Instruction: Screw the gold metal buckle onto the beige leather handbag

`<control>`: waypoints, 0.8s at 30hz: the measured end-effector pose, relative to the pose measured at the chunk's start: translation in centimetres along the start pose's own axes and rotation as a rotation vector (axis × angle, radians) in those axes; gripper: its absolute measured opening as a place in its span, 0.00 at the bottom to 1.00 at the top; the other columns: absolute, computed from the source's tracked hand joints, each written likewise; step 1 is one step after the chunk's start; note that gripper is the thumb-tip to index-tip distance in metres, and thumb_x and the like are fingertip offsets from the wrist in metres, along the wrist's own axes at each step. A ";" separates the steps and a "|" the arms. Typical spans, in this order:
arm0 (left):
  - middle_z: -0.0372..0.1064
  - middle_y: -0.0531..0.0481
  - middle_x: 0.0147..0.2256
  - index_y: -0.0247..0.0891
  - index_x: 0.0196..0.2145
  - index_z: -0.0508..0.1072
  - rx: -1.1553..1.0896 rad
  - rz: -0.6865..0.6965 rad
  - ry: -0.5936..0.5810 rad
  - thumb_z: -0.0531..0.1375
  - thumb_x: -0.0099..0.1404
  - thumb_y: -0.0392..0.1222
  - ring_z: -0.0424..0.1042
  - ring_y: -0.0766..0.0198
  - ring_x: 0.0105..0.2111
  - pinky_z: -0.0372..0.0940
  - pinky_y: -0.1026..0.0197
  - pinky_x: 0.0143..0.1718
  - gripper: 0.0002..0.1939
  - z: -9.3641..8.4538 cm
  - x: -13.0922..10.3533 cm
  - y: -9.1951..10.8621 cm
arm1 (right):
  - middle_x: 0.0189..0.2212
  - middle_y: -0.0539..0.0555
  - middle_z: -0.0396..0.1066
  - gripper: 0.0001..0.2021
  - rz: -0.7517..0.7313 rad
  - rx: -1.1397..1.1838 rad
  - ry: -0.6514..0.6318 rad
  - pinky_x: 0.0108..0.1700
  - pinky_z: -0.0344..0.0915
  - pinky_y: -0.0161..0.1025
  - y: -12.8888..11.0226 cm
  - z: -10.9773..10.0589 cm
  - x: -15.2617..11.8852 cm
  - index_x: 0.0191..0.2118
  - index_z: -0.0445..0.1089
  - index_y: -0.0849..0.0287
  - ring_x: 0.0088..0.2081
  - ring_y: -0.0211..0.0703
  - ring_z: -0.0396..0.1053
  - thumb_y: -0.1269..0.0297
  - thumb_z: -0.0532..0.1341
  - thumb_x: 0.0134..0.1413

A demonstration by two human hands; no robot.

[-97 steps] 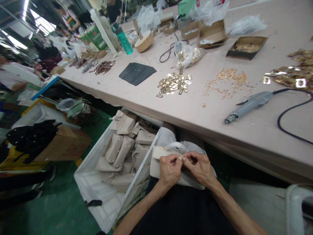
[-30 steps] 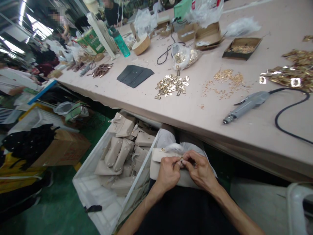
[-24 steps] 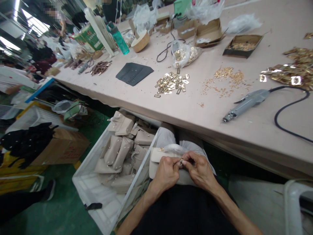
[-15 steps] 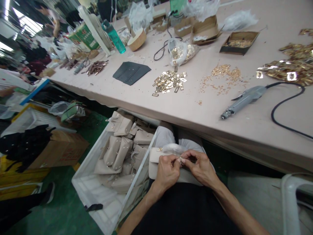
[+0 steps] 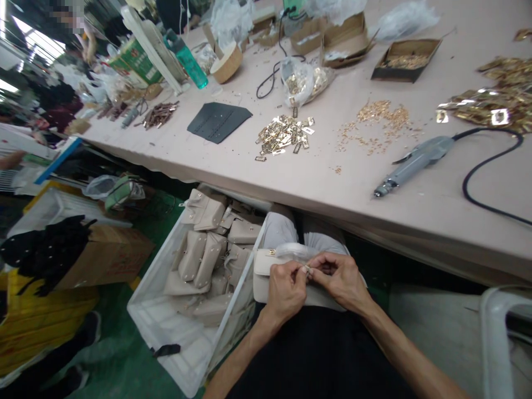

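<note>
A cream handbag (image 5: 261, 288) lies across my lap, its wrapped top handle (image 5: 291, 250) arching over the flap. A small gold fitting (image 5: 271, 252) shows at the handle's left end. Over the bag's front, my left hand (image 5: 286, 285) pinches with thumb and forefinger. My right hand (image 5: 338, 277) pinches at the same spot, its fingertips meeting those of the left. Between them is a small pale piece (image 5: 306, 269) with a hint of metal; my fingers cover most of it, so its kind and whether it joins the bag cannot be made out.
Left of my legs stands a white crate (image 5: 166, 349) of similar bags (image 5: 199, 260). On the table (image 5: 324, 194) are an electric screwdriver (image 5: 411, 166) with a black cord, gold plates (image 5: 282, 134), small screws (image 5: 382, 122) and a dark sheet (image 5: 219, 121). A white chair (image 5: 490, 332) is at right.
Both hands keep their pinch at the same place on the bag, with barely any finger movement. The view has tilted slightly, and a person's feet at lower left have shifted.
</note>
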State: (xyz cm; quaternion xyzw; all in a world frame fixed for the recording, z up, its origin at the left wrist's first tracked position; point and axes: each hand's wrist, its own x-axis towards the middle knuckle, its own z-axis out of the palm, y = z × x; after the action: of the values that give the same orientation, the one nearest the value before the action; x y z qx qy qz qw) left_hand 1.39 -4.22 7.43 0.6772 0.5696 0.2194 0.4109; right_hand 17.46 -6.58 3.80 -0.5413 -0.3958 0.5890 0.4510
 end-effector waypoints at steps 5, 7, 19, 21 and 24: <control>0.65 0.53 0.18 0.35 0.25 0.79 0.046 0.035 0.050 0.58 0.66 0.37 0.59 0.67 0.19 0.50 0.63 0.23 0.14 0.8 -0.1 -0.2 | 0.28 0.55 0.78 0.07 0.038 -0.011 0.045 0.30 0.70 0.36 0.5 -0.2 0.3 0.30 0.77 0.60 0.28 0.45 0.75 0.61 0.70 0.47; 0.64 0.53 0.18 0.36 0.24 0.78 0.056 0.042 0.064 0.58 0.66 0.37 0.58 0.67 0.19 0.49 0.63 0.23 0.15 1.1 -0.1 -0.1 | 0.27 0.55 0.77 0.07 0.057 0.003 0.045 0.29 0.69 0.35 0.8 -0.3 0.4 0.30 0.77 0.60 0.27 0.44 0.74 0.62 0.70 0.46; 0.74 0.49 0.23 0.33 0.49 0.80 -0.329 -0.153 -0.197 0.59 0.69 0.41 0.72 0.63 0.20 0.66 0.65 0.22 0.15 0.2 1.0 -2.4 | 0.27 0.54 0.76 0.09 -0.050 -0.031 0.037 0.30 0.67 0.36 0.2 -1.2 1.2 0.33 0.76 0.59 0.27 0.42 0.72 0.59 0.71 0.51; 0.76 0.48 0.25 0.33 0.52 0.79 -0.351 -0.143 -0.229 0.58 0.70 0.41 0.74 0.62 0.22 0.68 0.65 0.22 0.17 -0.1 1.4 -2.6 | 0.26 0.53 0.74 0.07 -0.182 -0.139 0.027 0.30 0.66 0.36 -0.8 -1.5 1.5 0.33 0.76 0.59 0.27 0.40 0.69 0.60 0.69 0.54; 0.77 0.46 0.26 0.35 0.49 0.81 -0.332 -0.078 -0.242 0.57 0.71 0.40 0.76 0.61 0.23 0.70 0.64 0.24 0.16 -0.3 1.8 -2.4 | 0.25 0.51 0.72 0.05 -0.361 -0.260 0.019 0.30 0.64 0.36 -1.9 -1.8 2.0 0.32 0.76 0.58 0.26 0.38 0.67 0.64 0.66 0.57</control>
State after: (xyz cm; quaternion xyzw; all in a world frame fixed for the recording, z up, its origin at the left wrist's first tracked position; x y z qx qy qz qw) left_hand 0.16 -2.35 5.35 0.5991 0.4980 0.2114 0.5902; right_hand 19.39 -4.16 4.91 -0.5207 -0.5546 0.4376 0.4793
